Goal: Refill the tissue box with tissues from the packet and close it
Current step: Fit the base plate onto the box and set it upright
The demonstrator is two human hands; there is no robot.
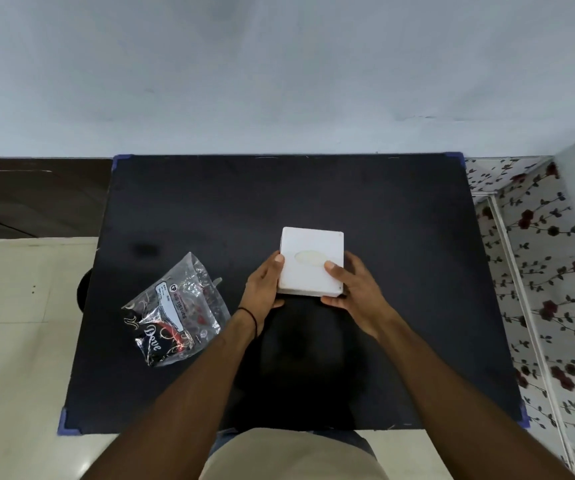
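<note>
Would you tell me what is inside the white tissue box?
Through the oval opening of the tissue box, held closed between the left hand and right hand, only a pale patch shows; the walls hide the rest.

A matte black rectangular tabletop (383, 220) with blue plastic corner guards (66, 422) filled mid-frame. Floral-patterned sheeting (556, 271) hung at right; cream floor tiles (12, 323), perhaps glossy, lay lower left.

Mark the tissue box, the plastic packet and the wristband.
tissue box (308, 271): head view, white top face.
plastic packet (171, 306): head view, white label.
wristband (249, 315): head view, black cord on left wrist.
</note>
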